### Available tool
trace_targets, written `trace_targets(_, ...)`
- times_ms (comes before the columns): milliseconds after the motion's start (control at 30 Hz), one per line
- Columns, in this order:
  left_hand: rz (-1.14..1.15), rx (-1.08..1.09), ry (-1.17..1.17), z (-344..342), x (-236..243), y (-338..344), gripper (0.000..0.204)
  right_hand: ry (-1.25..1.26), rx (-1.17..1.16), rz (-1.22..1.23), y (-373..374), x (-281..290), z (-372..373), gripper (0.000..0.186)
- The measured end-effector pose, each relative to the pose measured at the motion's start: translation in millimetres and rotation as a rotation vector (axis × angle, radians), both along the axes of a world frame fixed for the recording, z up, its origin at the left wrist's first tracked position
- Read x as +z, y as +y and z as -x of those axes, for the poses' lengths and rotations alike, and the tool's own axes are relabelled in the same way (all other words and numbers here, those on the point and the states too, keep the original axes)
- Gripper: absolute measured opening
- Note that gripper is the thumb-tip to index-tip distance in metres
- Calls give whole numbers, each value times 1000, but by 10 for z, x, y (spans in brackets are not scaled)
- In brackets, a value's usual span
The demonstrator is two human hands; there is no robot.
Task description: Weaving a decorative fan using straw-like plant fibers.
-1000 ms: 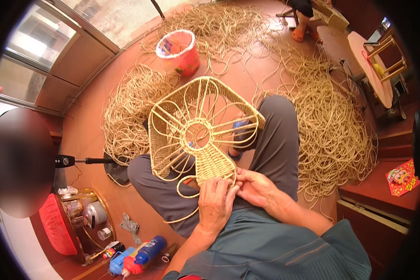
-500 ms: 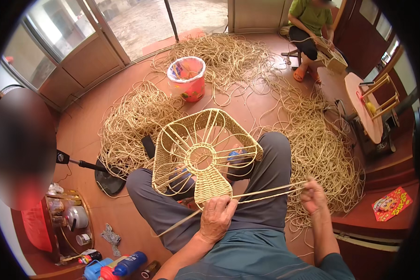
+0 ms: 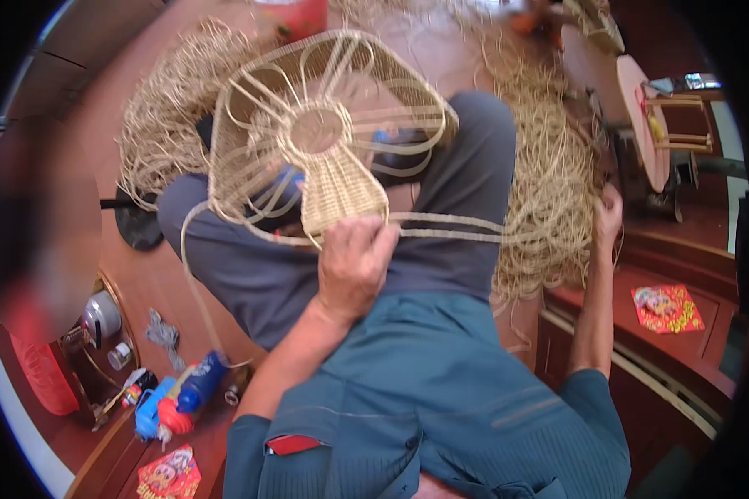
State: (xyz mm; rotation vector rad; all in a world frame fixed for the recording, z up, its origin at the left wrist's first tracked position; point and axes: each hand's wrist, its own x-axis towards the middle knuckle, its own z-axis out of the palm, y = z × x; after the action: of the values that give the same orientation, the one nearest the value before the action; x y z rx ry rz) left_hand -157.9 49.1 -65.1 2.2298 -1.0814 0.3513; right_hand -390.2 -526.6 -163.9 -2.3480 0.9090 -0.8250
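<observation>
A half-woven rattan basket frame [image 3: 324, 133] rests on my lap, its ribs fanning out from a round woven centre. My left hand [image 3: 354, 266] grips the lower edge of its woven panel. Two long rattan strands [image 3: 466, 229] run taut from there to the right. My right hand [image 3: 607, 218] is stretched far out to the right, closed on the ends of those strands, beside a heap of loose rattan.
Loose rattan [image 3: 549, 166] lies in heaps over the floor around my legs. A red bucket [image 3: 295, 15] stands at the top. Bottles and a blue tool [image 3: 171, 403] lie at lower left. A wooden stool [image 3: 649, 116] and a low red ledge [image 3: 682, 333] are at right.
My right hand has drawn the strands further out to the right. The view has tilted and closed in on the basket, which now sits higher in the picture.
</observation>
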Motion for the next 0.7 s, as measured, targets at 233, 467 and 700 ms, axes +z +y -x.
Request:
trace_targets(233, 30, -7, 15, -26, -62, -17, 21, 274, 821, -429, 3594, 1561, -1620, 33)
trace_targets(467, 54, 30, 33, 32, -108, -17, 21, 346, 902, -302, 3528, 1332, -1688, 10)
trace_targets(700, 103, 30, 29, 21, -13, 57, 20, 292, 213, -41, 939, 1156, -871, 30)
